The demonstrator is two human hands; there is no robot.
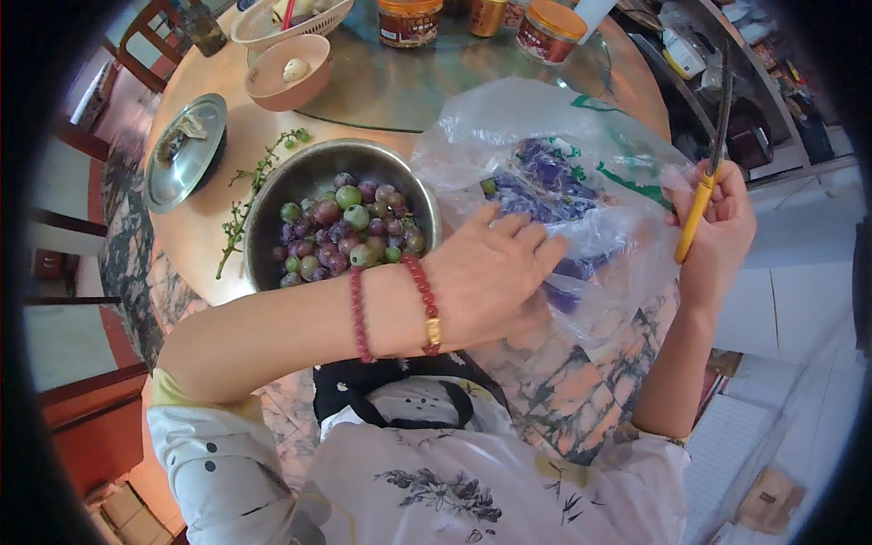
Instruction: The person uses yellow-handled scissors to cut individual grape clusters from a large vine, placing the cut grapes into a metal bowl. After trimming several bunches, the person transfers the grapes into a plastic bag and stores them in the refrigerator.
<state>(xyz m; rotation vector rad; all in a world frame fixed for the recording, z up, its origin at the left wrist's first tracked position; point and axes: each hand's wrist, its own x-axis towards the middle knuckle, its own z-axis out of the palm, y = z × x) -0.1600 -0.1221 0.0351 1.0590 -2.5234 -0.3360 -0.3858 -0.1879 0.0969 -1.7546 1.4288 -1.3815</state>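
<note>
My left hand [494,276], with red bead bracelets at the wrist, lies spread over the near left side of a clear plastic bag [627,252]. Purple wrapping and a green grape show through the bag. In my right hand [725,225] are yellow-handled scissors [696,216], blades pointing up; its fingers also pinch the bag's right edge. A steel bowl [255,211] of loose purple and green grapes [340,225] stands left of the bag, partly behind my left forearm. Along its left side lies a bare grape stem [248,197] with a few small green grapes.
A metal lid or dish [204,163] holding scraps lies at the table's left edge. Behind the bowl are a pink bowl [289,92] with a pale round item and a plastic basket [252,30]. Orange-lidded jars [410,27] stand on the glass turntable [381,102].
</note>
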